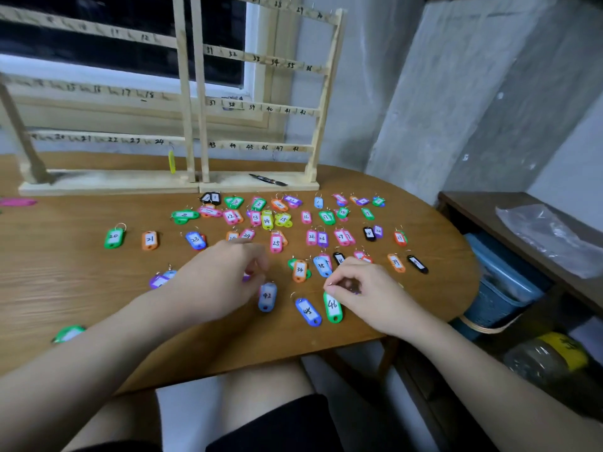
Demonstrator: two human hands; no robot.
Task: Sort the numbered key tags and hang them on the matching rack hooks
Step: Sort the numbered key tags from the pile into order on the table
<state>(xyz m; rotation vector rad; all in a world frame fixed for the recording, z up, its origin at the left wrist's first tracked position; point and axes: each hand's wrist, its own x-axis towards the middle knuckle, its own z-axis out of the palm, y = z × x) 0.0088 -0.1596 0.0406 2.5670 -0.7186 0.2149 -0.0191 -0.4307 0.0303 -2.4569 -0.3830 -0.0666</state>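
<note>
Wooden tabletop [81, 288], rounded at its right end, carries rows of numbered key tags [277, 223] across its middle, with bare wood along the left and near edges. At the far edge stand two racks [195, 151]; one yellow tag [171, 162] hangs under 24. Right hand [365, 288], fingers curled, pinches the ring of green tag 46 [332, 307] near the near edge. Left hand [222, 278] curls its fingers at blue tag 42 [267, 296], touching its top; whether it grips the tag cannot be told.
</note>
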